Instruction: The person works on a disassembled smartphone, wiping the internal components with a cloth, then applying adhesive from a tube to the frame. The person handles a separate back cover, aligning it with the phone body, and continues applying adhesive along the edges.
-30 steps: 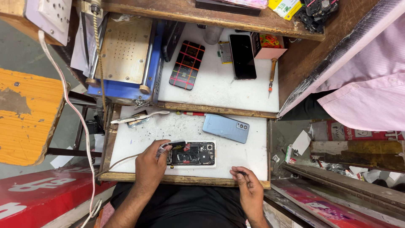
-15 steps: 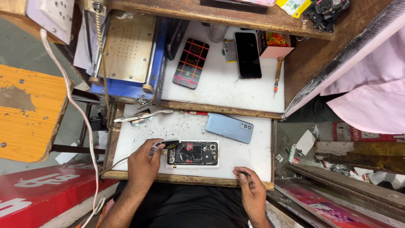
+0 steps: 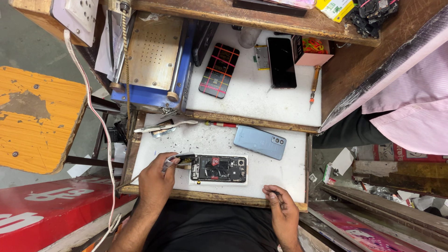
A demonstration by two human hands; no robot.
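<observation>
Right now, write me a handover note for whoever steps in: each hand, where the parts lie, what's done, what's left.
Left hand: grip on a metal tool, tip at the left end of the opened phone.
Right hand: at the tray's front edge, pinching something too small to tell.
The opened phone lies flat on the white tray, its insides exposed. The blue back cover lies apart, behind it to the right.
Done: back is off.
Left: the inside work and refitting the cover.
</observation>
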